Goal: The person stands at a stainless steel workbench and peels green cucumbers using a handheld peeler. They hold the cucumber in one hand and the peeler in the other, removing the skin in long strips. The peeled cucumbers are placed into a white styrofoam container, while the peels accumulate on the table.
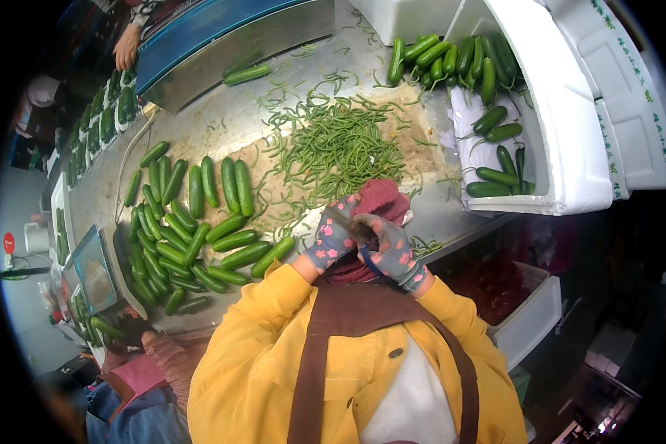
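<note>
My left hand [330, 238] and my right hand [393, 250] come together in front of my chest, both in grey gloves with pink flower prints. Their fingers are closed around a dark, narrow object [356, 231] whose kind I cannot make out; a bit of blue shows by the right palm. A maroon cloth [381, 198] bulges up just beyond the hands, and more of it shows below them. Just past the cloth spreads a loose heap of thin green beans [340, 144] on the metal table [288, 70].
Cucumbers [188, 237] lie in rows and piles at left. A white foam box [573, 133] with more cucumbers [488, 63] stands at right. A blue-edged metal unit [237, 55] sits at the back. Other people's parts show: a hand [128, 46] far left, a pink sleeve [168, 362] near left.
</note>
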A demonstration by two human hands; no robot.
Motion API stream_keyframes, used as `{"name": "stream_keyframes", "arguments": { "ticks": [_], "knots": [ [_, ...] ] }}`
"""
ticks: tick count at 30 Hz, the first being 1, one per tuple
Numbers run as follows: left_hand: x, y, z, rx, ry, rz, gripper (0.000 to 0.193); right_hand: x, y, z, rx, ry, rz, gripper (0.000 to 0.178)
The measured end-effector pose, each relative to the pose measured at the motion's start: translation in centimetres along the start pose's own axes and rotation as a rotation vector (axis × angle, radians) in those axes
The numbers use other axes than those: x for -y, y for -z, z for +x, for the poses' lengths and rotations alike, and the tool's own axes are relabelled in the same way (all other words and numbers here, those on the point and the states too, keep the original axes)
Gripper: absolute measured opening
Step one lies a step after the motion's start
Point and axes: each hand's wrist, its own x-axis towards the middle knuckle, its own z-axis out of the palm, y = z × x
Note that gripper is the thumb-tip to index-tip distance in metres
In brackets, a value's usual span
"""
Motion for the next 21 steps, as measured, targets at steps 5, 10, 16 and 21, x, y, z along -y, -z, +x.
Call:
{"name": "stream_keyframes", "arguments": {
  "ticks": [5,10,16,21],
  "knots": [
    [-5.4,2.2,-0.8,-0.167,-0.177,-0.018,0.052,-7.3,2.0,-2.1,-0.300,-0.127,0.601,0.033],
    [-11.6,5.3,-0.6,-0.302,-0.044,-0.844,0.036,-8.7,5.9,-1.7,-0.215,-0.405,1.733,0.038],
    [-13.5,6.0,0.3,-0.307,0.010,-1.742,0.035,-4.0,3.1,-1.9,-0.266,0.019,-0.411,0.044],
    [-13.3,2.7,0.2,-0.163,0.100,-1.802,0.038,-2.6,2.2,-1.7,-0.206,0.053,-0.398,0.046]
  ]
}}
